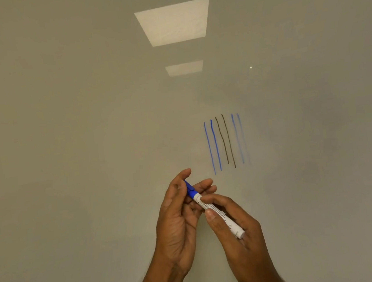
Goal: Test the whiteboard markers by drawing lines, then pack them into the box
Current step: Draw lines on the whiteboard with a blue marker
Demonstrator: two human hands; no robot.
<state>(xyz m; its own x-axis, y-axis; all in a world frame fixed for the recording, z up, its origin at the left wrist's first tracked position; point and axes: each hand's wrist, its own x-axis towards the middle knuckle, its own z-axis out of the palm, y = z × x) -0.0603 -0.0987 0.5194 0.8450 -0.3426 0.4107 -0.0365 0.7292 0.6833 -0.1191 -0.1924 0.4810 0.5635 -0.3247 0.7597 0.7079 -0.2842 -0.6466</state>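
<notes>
A whiteboard marker (220,217) with a white barrel and a blue cap (190,189) is held between both hands in front of the whiteboard (87,128). My right hand (238,231) grips the barrel between thumb and fingers. My left hand (179,219) has its fingers curled round the blue cap, which sits on the marker's tip end. Several upright lines (225,142), blue and black, are drawn on the board just above and to the right of the hands. The box is out of view.
The whiteboard fills the whole view. Two bright rectangular reflections of ceiling lights (173,21) show in its upper middle. A faint grey smudge (332,143) lies to the right of the drawn lines.
</notes>
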